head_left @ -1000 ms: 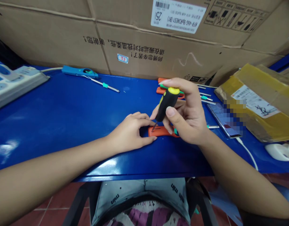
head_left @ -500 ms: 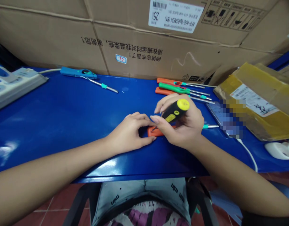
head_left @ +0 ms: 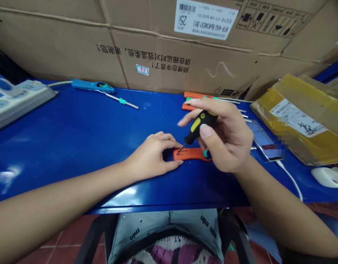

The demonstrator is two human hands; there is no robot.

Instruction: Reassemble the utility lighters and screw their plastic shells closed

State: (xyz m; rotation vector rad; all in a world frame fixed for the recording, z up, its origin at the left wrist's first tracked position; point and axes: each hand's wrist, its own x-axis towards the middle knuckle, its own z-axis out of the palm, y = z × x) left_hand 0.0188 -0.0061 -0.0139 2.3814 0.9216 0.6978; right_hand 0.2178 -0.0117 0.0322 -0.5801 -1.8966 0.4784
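Observation:
An orange long-necked lighter lies flat on the blue table. My left hand closes on its left end, thumb on the near side and fingers on the far side. In my right hand is a black and yellow screwdriver, tilted, with its thin shaft pointing down and left. The tip appears to meet the lighter's handle near its left end. A dark slot shows beside the tip. My right hand covers part of the lighter's right side and the screwdriver's butt.
More orange lighters lie behind my right hand, with a green one mostly hidden. A blue lighter rests at the back left near a power strip. To the right are a phone and a taped parcel. A large carton stands behind.
My right hand has shifted right and its fingers have loosened round the screwdriver, which now leans differently. More of the orange lighter shows. My left hand stays in place.

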